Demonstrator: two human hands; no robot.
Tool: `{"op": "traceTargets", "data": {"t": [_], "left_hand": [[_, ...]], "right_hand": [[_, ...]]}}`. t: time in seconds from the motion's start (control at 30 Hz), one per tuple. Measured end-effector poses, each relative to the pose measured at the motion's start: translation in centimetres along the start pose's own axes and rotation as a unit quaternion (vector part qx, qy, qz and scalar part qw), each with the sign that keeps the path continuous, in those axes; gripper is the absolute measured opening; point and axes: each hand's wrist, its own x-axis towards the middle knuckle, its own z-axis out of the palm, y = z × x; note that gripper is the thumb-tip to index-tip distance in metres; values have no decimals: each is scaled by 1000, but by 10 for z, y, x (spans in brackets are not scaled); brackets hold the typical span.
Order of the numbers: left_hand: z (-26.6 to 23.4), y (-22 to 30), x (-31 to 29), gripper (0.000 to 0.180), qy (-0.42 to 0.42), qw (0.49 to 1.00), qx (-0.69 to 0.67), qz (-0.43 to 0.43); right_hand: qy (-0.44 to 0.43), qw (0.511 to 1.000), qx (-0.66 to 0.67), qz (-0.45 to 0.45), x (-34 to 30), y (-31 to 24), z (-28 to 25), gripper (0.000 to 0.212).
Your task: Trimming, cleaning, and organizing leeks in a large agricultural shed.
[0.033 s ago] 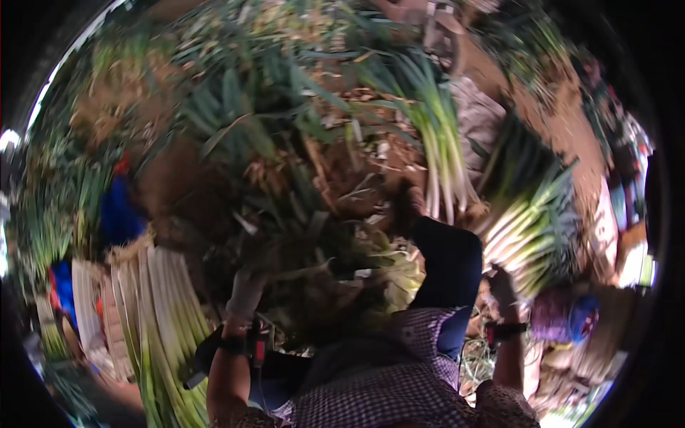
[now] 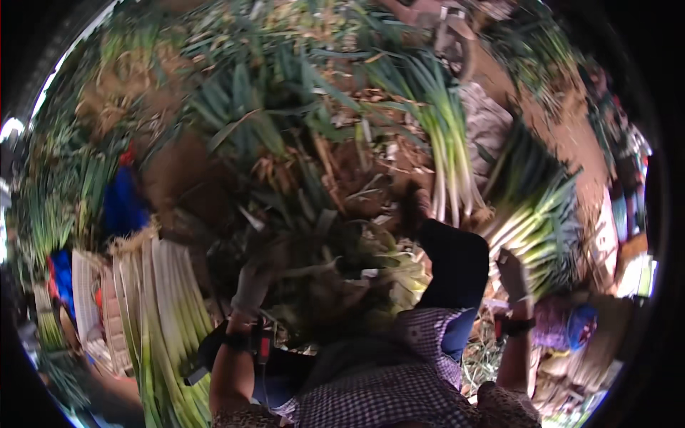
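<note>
My right hand (image 2: 512, 277), in a pale glove, is beside the white root ends of a fanned pile of long green onions (image 2: 539, 232). Its fingers look stretched out, and I see nothing in them. My left hand (image 2: 252, 284), also gloved, hangs over dark leaf trimmings (image 2: 321, 303) between my legs. Shadow and blur hide its fingers. A thin pale strip (image 2: 307, 271) runs just right of it; I cannot make out whether the hand touches it. Another bunch of green onions (image 2: 449, 160) lies farther off, beyond my bent right knee.
Thick trimmed green onions (image 2: 160, 299) are stacked at my left, close to that forearm. Loose green leaves (image 2: 250, 100) cover the ground ahead. A crumpled pale sack (image 2: 485, 118) lies at the far right, and a purple and blue bundle (image 2: 567, 324) is at the near right.
My right hand has moved slightly up and to the right, closer to the fanned onions. My left hand shows little change. The whole view has shifted a little.
</note>
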Motion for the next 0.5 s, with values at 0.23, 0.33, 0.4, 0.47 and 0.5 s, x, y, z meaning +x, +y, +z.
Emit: {"op": "traceTargets", "data": {"t": [0.23, 0.33, 0.4, 0.47, 0.5], "left_hand": [[-11, 38, -31, 32, 8, 990, -120, -75], [-17, 63, -38, 28, -6, 987, -140, -79], [-19, 63, -36, 30, -22, 989, -107, -97], [-24, 69, -20, 33, -43, 990, -76, -107], [-26, 77, -15, 36, -43, 990, -62, -117]], "right_hand": [[-366, 867, 131, -311, 9, -393, 133, 43], [-324, 904, -41, -274, 50, -427, 285, 40], [-277, 841, -273, -376, 106, -413, 381, 42], [-205, 765, -421, -443, 152, -390, 448, 43], [-183, 777, -422, -431, 163, -387, 476, 43]]}}
